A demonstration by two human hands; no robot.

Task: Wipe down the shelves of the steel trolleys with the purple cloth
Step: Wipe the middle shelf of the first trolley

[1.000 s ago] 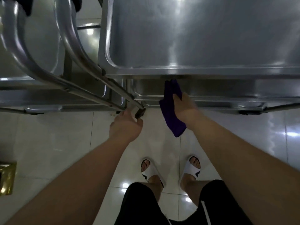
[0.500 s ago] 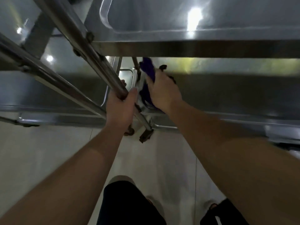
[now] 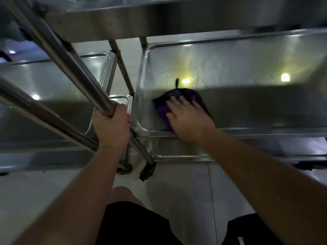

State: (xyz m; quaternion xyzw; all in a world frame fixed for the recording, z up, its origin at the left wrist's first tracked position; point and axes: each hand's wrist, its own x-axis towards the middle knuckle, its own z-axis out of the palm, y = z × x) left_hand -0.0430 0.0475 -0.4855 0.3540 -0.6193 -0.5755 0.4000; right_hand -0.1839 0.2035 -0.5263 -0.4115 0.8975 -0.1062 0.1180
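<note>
Purple cloth (image 3: 178, 101) lies flat on middle shelf (image 3: 247, 71) of right-hand steel trolley, near its front-left corner, under right hand (image 3: 188, 119); fingers straight, pressing down, no curled grip. Left hand (image 3: 111, 128) has closed grip round slanted steel handle tube (image 3: 74, 68), just left of the cloth.

Pale tiled floor (image 3: 185, 188) across bottom of frame; black shorts (image 3: 131, 225) at bottom centre, bare knee (image 3: 122, 193) just above.
</note>
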